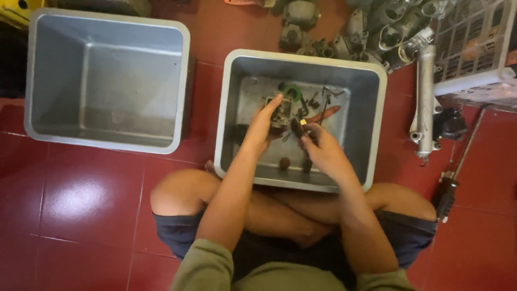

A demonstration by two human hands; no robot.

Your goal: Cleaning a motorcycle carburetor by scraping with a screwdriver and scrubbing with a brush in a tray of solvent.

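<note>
1. A small grey metal engine part (281, 111) sits in the middle of the grey tub (377, 116), held up off the tub floor
2. The left hand (263, 126) closes its fingers around the part from the left side, gripping it
3. The right hand (322, 148) is just to the right of the part, curled around a dark slim tool (297, 127) whose tip points at the part
4. Around them on the tub floor lie a green ring (291, 90), an orange-handled tool (325, 113) and a small round brown piece (284, 163)
5. The tub rests on a red tiled floor (81, 199) against the person's crossed legs; a second, similar grey tub (183, 86) stands to the left, well apart from the hands
6. Beyond lie a heap of grey metal engine parts (377, 27), and a white wire basket (474, 59) at the right
</note>
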